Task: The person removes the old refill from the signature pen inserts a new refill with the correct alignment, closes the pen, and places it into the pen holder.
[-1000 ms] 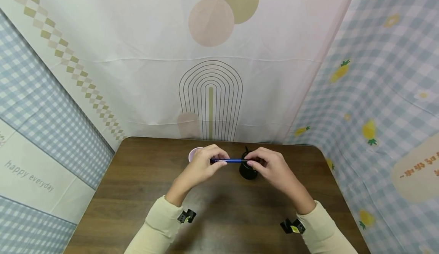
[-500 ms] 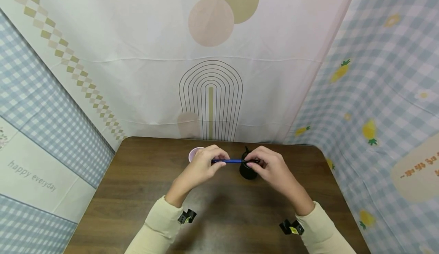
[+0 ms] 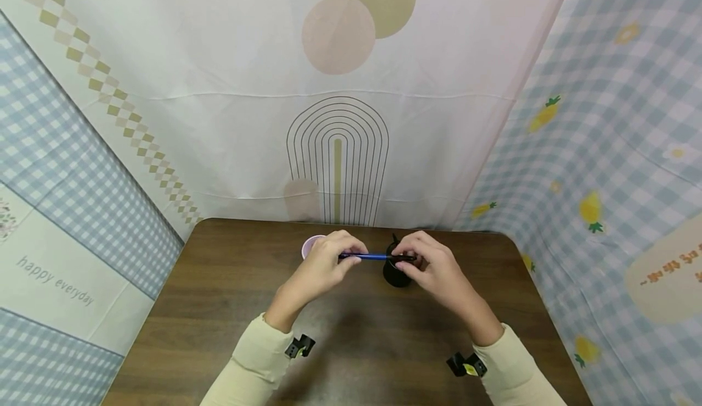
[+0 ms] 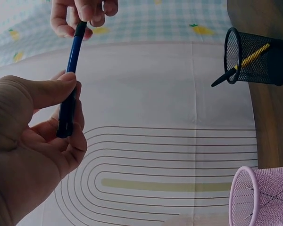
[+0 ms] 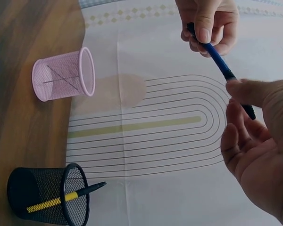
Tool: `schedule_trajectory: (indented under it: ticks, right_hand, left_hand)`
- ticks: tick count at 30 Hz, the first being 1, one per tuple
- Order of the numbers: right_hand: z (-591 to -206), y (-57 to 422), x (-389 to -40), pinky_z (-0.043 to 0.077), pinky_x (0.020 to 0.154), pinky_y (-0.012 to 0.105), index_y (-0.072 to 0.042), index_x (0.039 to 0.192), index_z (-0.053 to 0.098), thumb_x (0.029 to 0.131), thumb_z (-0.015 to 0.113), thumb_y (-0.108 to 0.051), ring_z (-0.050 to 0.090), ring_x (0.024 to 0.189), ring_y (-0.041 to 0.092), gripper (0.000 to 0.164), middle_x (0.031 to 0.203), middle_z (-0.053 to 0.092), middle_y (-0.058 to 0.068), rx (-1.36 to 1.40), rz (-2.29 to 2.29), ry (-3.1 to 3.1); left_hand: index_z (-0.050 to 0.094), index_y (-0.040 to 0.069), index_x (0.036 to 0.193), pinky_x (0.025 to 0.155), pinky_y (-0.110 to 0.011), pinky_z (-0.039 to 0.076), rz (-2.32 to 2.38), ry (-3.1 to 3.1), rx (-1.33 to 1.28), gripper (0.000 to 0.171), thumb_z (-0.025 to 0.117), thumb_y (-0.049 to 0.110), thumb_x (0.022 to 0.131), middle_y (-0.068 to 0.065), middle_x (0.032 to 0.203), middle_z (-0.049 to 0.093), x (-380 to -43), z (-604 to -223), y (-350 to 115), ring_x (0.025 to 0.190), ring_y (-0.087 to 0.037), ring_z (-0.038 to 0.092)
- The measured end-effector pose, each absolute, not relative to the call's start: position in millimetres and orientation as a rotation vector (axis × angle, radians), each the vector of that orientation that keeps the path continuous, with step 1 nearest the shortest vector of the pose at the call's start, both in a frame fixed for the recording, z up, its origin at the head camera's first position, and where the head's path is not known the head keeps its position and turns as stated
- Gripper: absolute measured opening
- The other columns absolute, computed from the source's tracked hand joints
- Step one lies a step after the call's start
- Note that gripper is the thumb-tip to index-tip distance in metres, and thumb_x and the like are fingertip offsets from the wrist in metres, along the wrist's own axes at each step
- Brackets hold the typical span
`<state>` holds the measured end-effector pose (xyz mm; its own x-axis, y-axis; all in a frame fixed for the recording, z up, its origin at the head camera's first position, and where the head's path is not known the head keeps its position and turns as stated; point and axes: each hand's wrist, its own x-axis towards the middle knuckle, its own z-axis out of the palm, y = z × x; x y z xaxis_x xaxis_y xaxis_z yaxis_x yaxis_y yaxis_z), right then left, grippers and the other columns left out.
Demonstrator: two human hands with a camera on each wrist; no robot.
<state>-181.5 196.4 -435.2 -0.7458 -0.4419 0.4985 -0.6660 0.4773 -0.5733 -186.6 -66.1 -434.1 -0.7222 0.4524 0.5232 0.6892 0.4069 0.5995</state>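
A blue pen (image 3: 374,257) with dark ends lies level between both hands, above the table. My left hand (image 3: 323,264) pinches one end of it between thumb and fingers. At the other, black end, my right hand (image 3: 439,269) holds it, the thumb (image 5: 247,90) on top and fingers beneath. Behind and below the right hand stands a black mesh pen holder (image 3: 397,275) on the table. It holds a yellow pen (image 5: 54,203) with a black end, seen in both wrist views. A pink mesh pen holder (image 4: 269,193) stands behind the left hand, partly hidden in the head view.
The wooden table (image 3: 219,308) ends at a hanging white cloth (image 3: 241,150) with printed arches. Checked cloths hang at the left (image 3: 66,150) and right (image 3: 620,168) sides. A small black camera (image 3: 299,346) sits on the left sleeve, another (image 3: 466,363) on the right.
A little more of the pen's black end shows between the right thumb and fingers, which have shifted slightly. The left hand and both holders stay in place.
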Motion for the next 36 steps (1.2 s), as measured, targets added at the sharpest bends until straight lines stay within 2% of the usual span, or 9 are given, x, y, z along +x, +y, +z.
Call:
schedule_trajectory:
  ticks: [4,7,11,17,23,30,36]
  right_hand:
    - [-432.9,198.3,-180.0,0.055,0.068,0.024,-0.02,0.119,0.074,0.084,0.085,-0.008,0.061,0.09,0.011,0.039,0.119,0.066,-0.003,0.913,1.13,-2.501]
    - [-430.9,199.1,-180.2,0.058,0.069,0.028,-0.019,0.124,0.074,0.087,0.083,-0.013,0.064,0.089,0.01,0.038,0.117,0.069,0.0,0.886,1.14,-2.541]
    - [-428.1,199.4,-182.2,0.057,0.066,0.028,-0.017,0.12,0.075,0.092,0.079,-0.017,0.064,0.08,0.009,0.029,0.11,0.073,0.002,0.825,1.157,-2.613]
    - [-426.1,200.4,-185.5,0.051,0.059,0.026,-0.018,0.113,0.077,0.097,0.073,-0.023,0.06,0.069,0.009,0.017,0.091,0.072,-0.008,0.72,1.185,-2.718]
    - [-426.4,201.1,-186.3,0.05,0.059,0.026,-0.016,0.109,0.078,0.096,0.074,-0.021,0.06,0.07,0.012,0.014,0.099,0.075,-0.007,0.71,1.191,-2.715]
    - [-427.4,199.8,-185.3,0.05,0.057,0.025,-0.021,0.103,0.077,0.093,0.077,-0.016,0.06,0.068,0.01,0.011,0.091,0.073,-0.008,0.734,1.21,-2.662]
    - [-432.9,199.9,-185.6,0.05,0.06,0.025,-0.021,0.102,0.076,0.091,0.079,-0.012,0.059,0.069,0.01,0.015,0.094,0.072,-0.006,0.763,1.19,-2.602]
  left_hand:
    - [0.075,0.008,0.097,0.079,-0.029,0.055,-1.228,-2.382,-0.981,0.015,0.078,-0.003,0.086,-0.002,0.095,0.073,-185.3,-433.1,-65.5,0.09,-0.014,0.065]
    - [0.075,0.009,0.096,0.08,-0.029,0.055,-1.227,-2.405,-0.955,0.015,0.078,-0.002,0.087,-0.001,0.095,0.072,-185.2,-433.7,-65.0,0.09,-0.014,0.065]
    - [0.075,0.01,0.096,0.08,-0.029,0.055,-1.226,-2.432,-0.931,0.015,0.078,-0.002,0.087,-0.001,0.095,0.072,-185.7,-434.0,-64.7,0.089,-0.014,0.065]
    - [0.075,0.009,0.096,0.079,-0.028,0.055,-1.221,-2.433,-0.934,0.015,0.078,-0.003,0.087,-0.001,0.095,0.073,-186.6,-434.3,-64.8,0.088,-0.015,0.065]
    - [0.075,0.008,0.096,0.078,-0.027,0.055,-1.212,-2.398,-0.958,0.015,0.078,-0.003,0.086,-0.003,0.094,0.073,-186.8,-435.5,-64.8,0.088,-0.015,0.066]
    - [0.075,0.008,0.095,0.079,-0.028,0.056,-1.218,-2.399,-0.957,0.016,0.077,-0.005,0.086,-0.003,0.095,0.072,-186.8,-434.9,-64.1,0.089,-0.015,0.066]
    - [0.074,0.008,0.095,0.08,-0.028,0.057,-1.213,-2.414,-0.951,0.015,0.077,-0.004,0.087,-0.002,0.095,0.072,-186.8,-435.0,-63.4,0.09,-0.015,0.066]
